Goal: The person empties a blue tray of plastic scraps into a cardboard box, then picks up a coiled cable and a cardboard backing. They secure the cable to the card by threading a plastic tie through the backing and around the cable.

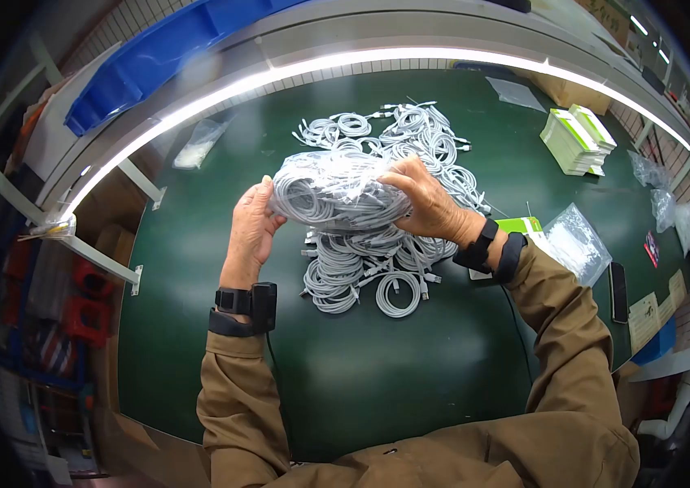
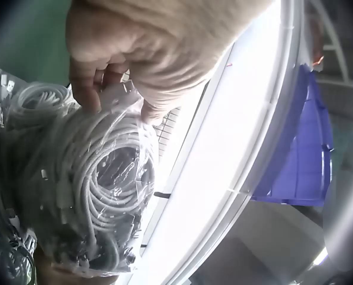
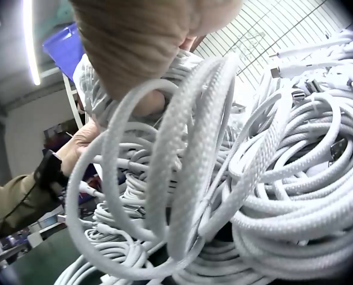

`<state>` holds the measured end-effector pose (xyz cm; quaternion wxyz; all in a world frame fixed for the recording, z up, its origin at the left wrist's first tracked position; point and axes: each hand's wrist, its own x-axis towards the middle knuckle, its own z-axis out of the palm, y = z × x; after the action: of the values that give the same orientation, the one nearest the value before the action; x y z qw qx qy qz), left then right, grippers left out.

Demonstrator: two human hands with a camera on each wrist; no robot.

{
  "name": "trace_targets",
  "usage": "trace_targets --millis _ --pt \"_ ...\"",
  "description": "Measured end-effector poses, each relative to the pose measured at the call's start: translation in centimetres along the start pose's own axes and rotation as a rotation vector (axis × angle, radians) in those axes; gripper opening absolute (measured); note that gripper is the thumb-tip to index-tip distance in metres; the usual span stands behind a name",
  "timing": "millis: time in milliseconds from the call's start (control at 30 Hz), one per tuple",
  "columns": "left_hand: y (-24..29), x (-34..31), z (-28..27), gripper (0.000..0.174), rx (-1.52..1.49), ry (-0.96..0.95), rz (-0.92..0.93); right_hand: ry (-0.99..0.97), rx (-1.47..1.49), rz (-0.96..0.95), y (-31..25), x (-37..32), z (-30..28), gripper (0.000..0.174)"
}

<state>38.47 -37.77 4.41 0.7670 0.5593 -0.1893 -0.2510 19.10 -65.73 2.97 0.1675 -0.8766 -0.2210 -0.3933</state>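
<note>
A clear plastic bag (image 1: pixel 335 189) packed with coiled white cables is held up between both hands. My left hand (image 1: pixel 252 221) grips its left end; the left wrist view shows thumb and fingers (image 2: pixel 84 89) pinching the film beside a cable coil (image 2: pixel 114 160). On the right, my right hand (image 1: pixel 434 203) grips the other end, thumb over the top. Beneath and behind the bag, a heap of loose coiled white cables (image 1: pixel 333 276) lies on the green table (image 1: pixel 198 325). Large braided loops (image 3: pixel 188 148) fill the right wrist view close to that hand.
Stacked white-and-green boxes (image 1: pixel 577 140) stand at the back right. A clear bag (image 1: pixel 577 242), a green-and-white box (image 1: pixel 517 225) and a phone (image 1: pixel 618 293) lie at the right. Another small bag (image 1: pixel 200 144) sits back left. A bright light tube (image 1: pixel 410 55) arches over the far edge.
</note>
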Motion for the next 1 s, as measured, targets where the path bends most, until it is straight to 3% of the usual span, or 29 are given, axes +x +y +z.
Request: trace_targets --millis 100,200,267,300,367,467,567,700,733,767,833,900,933,967,1000 --pt "-0.8 -0.4 -0.3 0.021 0.008 0.028 0.047 -0.03 0.046 0.05 -1.0 -0.3 -0.7 0.097" --pt "-1.4 -2.5 1.1 0.015 -0.116 0.017 0.088 -0.039 0.135 0.199 -2.4 -1.0 -2.3 0.081" --pt "-1.5 -3.4 1.7 0.012 -0.224 -0.035 0.116 0.021 0.225 0.376 -3.0 -1.3 -3.0 0.076" --pt "-1.3 -3.6 1.9 0.012 -0.159 -0.038 0.114 0.073 0.271 0.493 -3.3 -1.1 -3.3 0.082" --pt "-0.1 -3.9 2.9 0.011 -0.031 -0.044 0.119 0.191 0.41 0.74 -3.5 0.0 -3.9 0.07" --pt "2.0 -4.3 4.1 0.012 0.157 -0.05 0.136 0.052 0.388 0.714 -2.9 0.5 -4.6 0.047" --pt "3.4 -4.4 4.3 0.013 0.265 -0.061 0.13 0.098 0.263 0.654 -3.9 1.2 -5.4 0.028" --pt "4.6 -3.8 4.4 0.016 0.534 0.018 0.216 0.097 0.311 0.663 -0.6 0.2 -3.8 0.021" --pt "4.6 -3.3 4.3 0.017 0.565 0.03 0.276 0.065 0.594 0.881 -1.6 0.9 -4.5 0.023" --pt "4.7 -2.7 4.4 0.018 0.596 0.042 0.337 0.059 0.731 0.963 -1.2 1.0 -4.6 0.021" --pt "6.0 -2.3 5.7 0.018 0.762 0.114 0.502 0.109 0.805 1.063 0.0 2.0 -4.6 0.019" --pt "8.4 -3.3 8.2 0.018 1.032 0.249 0.7 0.3 0.931 1.037 0.7 4.3 -6.7 0.018" --pt "8.9 -2.8 8.3 0.017 1.008 0.283 0.81 0.461 1.0 1.017 0.6 5.5 -7.7 0.017" --pt "10.1 -3.6 9.4 0.018 0.938 0.285 0.789 0.624 1.067 0.994 0.9 6.4 -8.2 0.015" --pt "11.3 -4.4 10.4 0.019 0.865 0.287 0.764 0.707 1.233 0.845 2.0 6.5 -8.3 0.013"
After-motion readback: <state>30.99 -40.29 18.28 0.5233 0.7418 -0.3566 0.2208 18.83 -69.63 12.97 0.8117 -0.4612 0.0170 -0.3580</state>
